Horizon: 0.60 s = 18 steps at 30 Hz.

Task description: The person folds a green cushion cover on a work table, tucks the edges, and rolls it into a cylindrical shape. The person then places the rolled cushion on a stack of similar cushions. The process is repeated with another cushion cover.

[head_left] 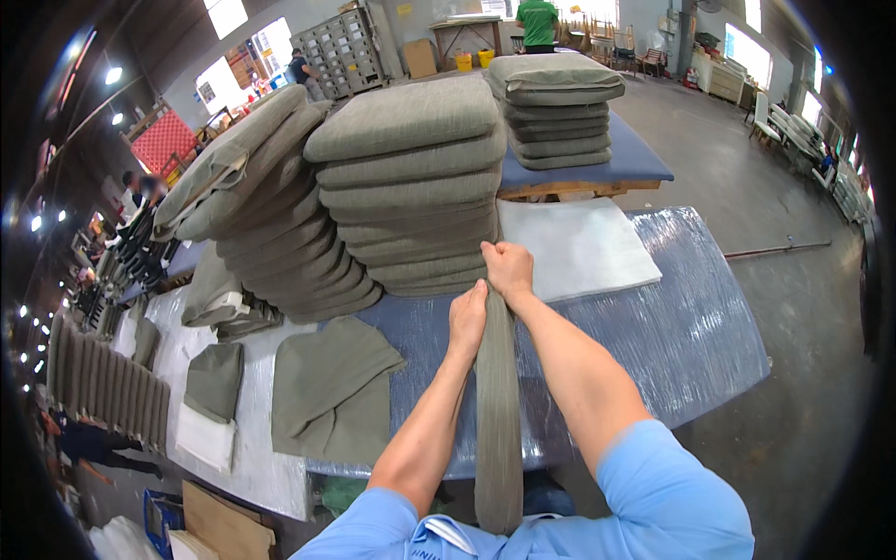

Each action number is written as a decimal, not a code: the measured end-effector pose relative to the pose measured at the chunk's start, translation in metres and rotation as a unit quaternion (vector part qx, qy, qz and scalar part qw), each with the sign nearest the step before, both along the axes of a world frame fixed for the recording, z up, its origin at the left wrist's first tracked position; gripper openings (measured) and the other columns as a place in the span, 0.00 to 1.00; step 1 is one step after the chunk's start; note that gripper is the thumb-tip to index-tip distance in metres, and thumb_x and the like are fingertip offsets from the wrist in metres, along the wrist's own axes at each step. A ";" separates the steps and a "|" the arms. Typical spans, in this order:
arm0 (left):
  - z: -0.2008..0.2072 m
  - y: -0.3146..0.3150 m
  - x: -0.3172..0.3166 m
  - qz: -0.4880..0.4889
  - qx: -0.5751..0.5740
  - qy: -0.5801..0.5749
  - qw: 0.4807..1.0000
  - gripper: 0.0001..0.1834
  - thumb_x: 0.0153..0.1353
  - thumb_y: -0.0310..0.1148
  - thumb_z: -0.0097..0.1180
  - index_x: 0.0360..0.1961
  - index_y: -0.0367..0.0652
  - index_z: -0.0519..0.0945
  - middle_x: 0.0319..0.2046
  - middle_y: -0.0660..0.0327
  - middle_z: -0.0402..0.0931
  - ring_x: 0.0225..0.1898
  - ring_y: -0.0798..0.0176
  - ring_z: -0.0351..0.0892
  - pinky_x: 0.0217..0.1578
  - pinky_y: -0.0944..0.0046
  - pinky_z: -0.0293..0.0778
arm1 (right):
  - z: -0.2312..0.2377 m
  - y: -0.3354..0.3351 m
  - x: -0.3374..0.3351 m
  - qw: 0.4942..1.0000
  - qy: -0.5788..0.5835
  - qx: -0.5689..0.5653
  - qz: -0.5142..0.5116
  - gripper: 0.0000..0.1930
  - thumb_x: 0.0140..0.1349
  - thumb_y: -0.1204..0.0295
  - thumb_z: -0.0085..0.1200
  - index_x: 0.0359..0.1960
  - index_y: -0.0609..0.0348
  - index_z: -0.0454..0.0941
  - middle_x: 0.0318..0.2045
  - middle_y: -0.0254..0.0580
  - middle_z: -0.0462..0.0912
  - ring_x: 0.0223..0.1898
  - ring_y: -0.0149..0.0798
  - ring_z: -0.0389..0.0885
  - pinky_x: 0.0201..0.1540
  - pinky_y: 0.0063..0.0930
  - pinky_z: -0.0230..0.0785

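Observation:
A grey-green cushion [499,411] stands on edge between my arms, its narrow side facing up and stretching from my body to my hands. My left hand [469,319] and my right hand [509,271] are both closed on the far end of its fabric, the right a little farther off. Just beyond them rises a tall stack of matching cushions [411,177]. Beside my right hand lies a white padding sheet [583,250]. Loose grey-green fabric [327,387] is spread to the left of my left forearm.
A second cushion stack [280,224] leans at the left, and a shorter one [555,117] sits on a blue table [635,159] behind. A cushion half in its cover [210,401] lies on the plastic-wrapped table [691,317]. People work in the background.

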<state>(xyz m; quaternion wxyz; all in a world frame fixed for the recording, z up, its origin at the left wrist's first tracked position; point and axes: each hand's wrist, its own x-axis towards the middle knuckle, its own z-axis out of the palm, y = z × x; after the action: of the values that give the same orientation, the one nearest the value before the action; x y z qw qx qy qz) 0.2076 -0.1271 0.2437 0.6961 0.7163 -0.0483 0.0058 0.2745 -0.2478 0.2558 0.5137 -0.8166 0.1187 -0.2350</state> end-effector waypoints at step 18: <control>-0.004 0.056 0.063 -0.352 -0.215 0.125 0.903 0.17 0.76 0.36 0.56 0.59 0.40 0.83 0.53 0.60 0.85 0.54 0.66 0.82 0.61 0.61 0.75 | -0.014 -0.034 -0.065 0.929 -0.023 0.301 0.214 0.12 0.73 0.62 0.67 0.36 0.57 0.84 0.29 0.21 0.78 0.31 0.21 0.70 0.35 0.23 0.64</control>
<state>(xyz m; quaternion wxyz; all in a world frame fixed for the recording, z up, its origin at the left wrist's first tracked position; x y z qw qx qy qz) 0.2706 -0.0706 0.2400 0.7901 0.4808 -0.2072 -0.3188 0.2090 -0.2817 0.2417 0.7761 -0.6239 -0.0057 -0.0913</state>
